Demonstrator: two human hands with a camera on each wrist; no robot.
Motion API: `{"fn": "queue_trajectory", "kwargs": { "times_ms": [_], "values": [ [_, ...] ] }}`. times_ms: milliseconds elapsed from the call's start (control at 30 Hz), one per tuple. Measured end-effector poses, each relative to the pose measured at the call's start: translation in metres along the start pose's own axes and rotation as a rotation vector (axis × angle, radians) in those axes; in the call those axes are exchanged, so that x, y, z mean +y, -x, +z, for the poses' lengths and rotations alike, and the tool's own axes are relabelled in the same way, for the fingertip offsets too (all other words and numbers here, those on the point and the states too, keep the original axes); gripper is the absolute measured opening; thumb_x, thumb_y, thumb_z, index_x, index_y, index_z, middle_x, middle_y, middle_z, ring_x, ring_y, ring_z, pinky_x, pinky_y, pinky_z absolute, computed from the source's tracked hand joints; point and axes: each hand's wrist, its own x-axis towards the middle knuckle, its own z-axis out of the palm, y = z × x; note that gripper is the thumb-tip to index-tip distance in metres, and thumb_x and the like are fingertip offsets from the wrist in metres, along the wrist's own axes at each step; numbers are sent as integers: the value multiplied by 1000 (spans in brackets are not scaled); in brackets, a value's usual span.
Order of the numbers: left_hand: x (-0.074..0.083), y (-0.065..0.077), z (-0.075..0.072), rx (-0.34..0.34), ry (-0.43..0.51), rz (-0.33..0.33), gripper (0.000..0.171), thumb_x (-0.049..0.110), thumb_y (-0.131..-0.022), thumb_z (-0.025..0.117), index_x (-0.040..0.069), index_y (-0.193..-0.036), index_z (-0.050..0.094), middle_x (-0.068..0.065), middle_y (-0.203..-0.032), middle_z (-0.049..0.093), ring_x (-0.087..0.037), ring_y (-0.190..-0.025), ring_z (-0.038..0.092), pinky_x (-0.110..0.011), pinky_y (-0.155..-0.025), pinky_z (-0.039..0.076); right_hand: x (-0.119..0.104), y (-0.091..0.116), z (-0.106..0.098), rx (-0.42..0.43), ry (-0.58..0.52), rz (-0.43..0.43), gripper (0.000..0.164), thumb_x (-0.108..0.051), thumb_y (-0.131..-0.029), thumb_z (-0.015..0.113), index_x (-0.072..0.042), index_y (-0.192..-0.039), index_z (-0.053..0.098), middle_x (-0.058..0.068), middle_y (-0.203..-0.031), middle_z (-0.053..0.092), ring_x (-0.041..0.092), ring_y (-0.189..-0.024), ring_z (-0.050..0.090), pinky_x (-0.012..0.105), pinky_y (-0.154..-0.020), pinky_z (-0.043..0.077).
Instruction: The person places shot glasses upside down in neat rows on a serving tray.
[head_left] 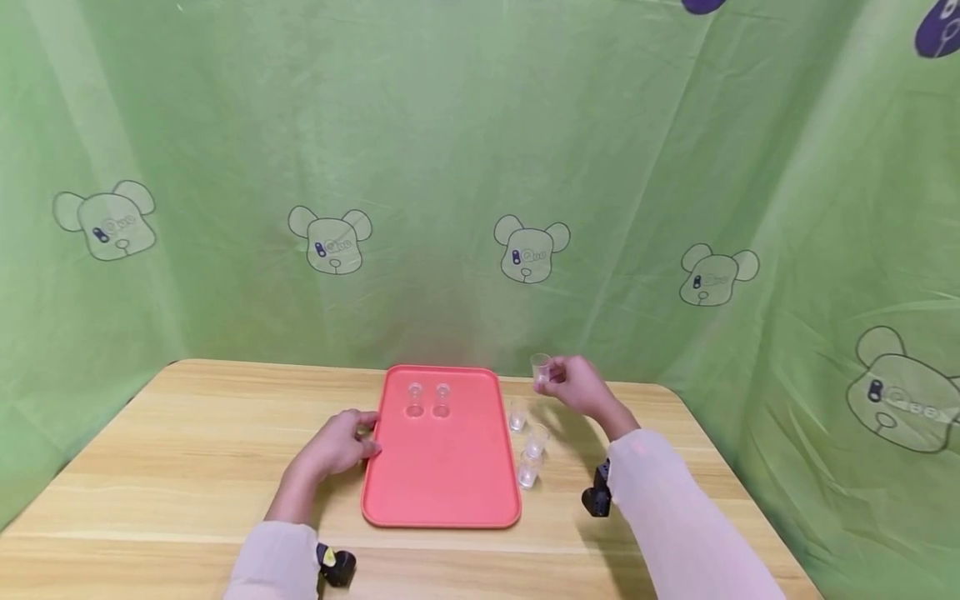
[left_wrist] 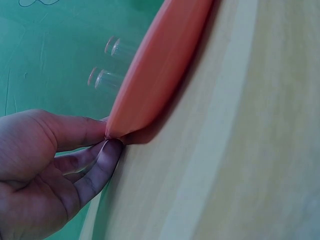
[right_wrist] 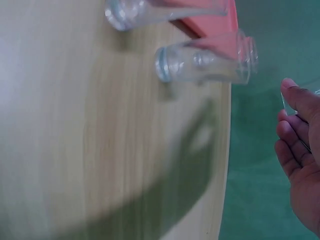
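My right hand (head_left: 581, 385) holds a small clear shot glass (head_left: 540, 367) between thumb and fingers, raised above the table's far right part. In the right wrist view the right hand (right_wrist: 305, 135) covers most of that glass. My left hand (head_left: 341, 442) pinches the left rim of a red tray (head_left: 442, 483), thumb above and fingers beneath, as the left wrist view shows. Toward the tray's far end two clear glasses, a left one (head_left: 415, 411) and a right one (head_left: 442, 411), stand side by side, rims down.
Three more clear glasses, a far one (head_left: 517, 414), a middle one (head_left: 537, 439) and a near one (head_left: 528, 471), stand upright along the tray's right side. Everything rests on a light wooden table (head_left: 187, 475). A green curtain (head_left: 450, 167) with bear outlines hangs behind and beside it.
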Motion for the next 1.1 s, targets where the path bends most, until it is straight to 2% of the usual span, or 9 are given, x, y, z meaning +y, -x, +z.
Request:
{"fn": "queue_trajectory", "kwargs": {
  "times_ms": [167, 367, 533, 733, 867, 1100],
  "values": [
    [0, 0, 0, 5, -5, -1, 54, -3, -89, 69, -6, -141, 56, -23, -131, 61, -19, -77, 58, -31, -69, 50, -14, -6, 2, -36, 14, 1, 33, -17, -90, 79, 6, -112, 70, 15, -101, 72, 28, -95, 69, 42, -88, 57],
    [0, 0, 0, 6, -14, -5, 54, -2, -89, 69, -6, -141, 56, -25, -132, 60, -20, -82, 59, -31, -71, 50, -30, -13, 10, -67, 70, -25, 35, -21, -91, 78, 4, -114, 71, 14, -103, 73, 27, -95, 69, 41, -88, 57],
    [-1, -1, 0, 6, -18, 3, 53, -3, -89, 69, -6, -141, 57, -22, -131, 62, -19, -79, 58, -31, -70, 49, -42, -17, 15, -77, 77, -49, 35, -19, -91, 78, 4, -116, 71, 15, -104, 73, 26, -95, 69, 41, -88, 57],
    [-1, -1, -1, 0, -54, 64, 53, -3, -87, 70, -9, -138, 58, -19, -123, 67, -18, -80, 58, -32, -73, 49, -52, -21, 22, -84, 71, -85, 32, -14, -90, 78, 6, -115, 71, 15, -102, 73, 26, -93, 69, 39, -86, 58],
    [-2, 0, -2, -4, -39, 51, 53, -3, -87, 70, -9, -139, 57, -17, -120, 68, -18, -82, 59, -32, -73, 50, -57, -23, 25, -92, 77, -96, 31, -13, -89, 77, 6, -113, 71, 12, -99, 73, 24, -91, 67, 38, -85, 58],
    [-2, 0, -2, -3, -32, 50, 53, -3, -87, 70, -8, -139, 58, -19, -125, 66, -18, -82, 59, -32, -73, 50, -64, -24, 33, -88, 86, -100, 23, -14, -89, 78, 2, -106, 74, 7, -92, 71, 19, -84, 65, 36, -81, 56]
  ]
}}
